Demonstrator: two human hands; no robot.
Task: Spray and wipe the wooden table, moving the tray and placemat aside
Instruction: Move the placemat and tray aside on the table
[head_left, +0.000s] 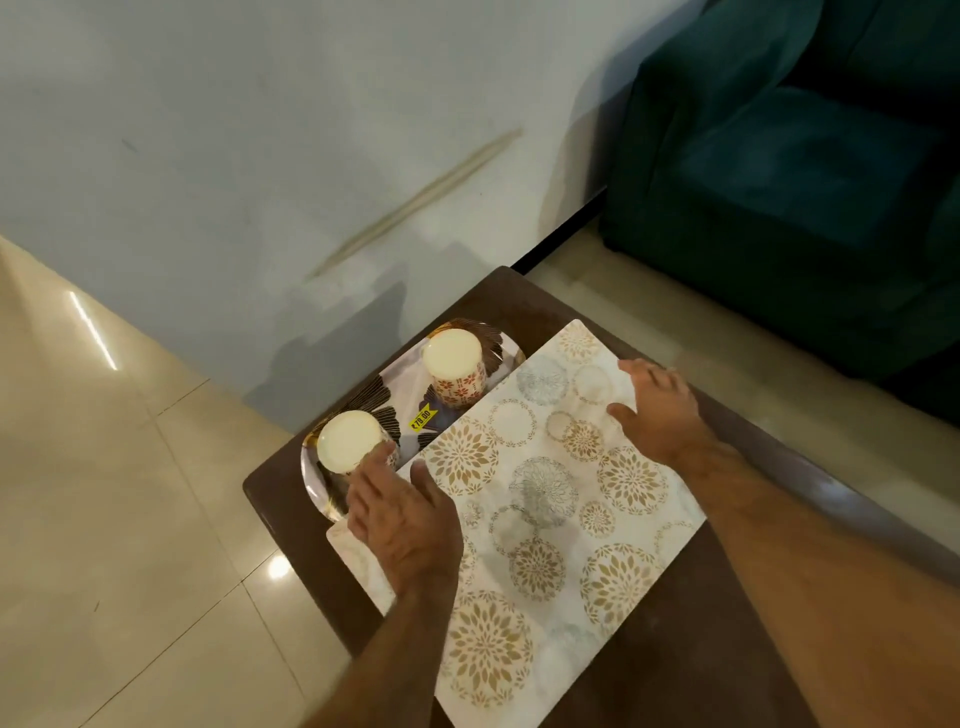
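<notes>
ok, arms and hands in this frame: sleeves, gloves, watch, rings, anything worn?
Nothing worn that shows. Left hand and right hand are bare: no gloves, no visible rings. Both forearms are bare to the frame edge, with no sleeves, watch or wristband in view.

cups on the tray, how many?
2. Both upside down on the tray: far cup near its far end, near cup at its near end by the left hand. No others show.
</notes>
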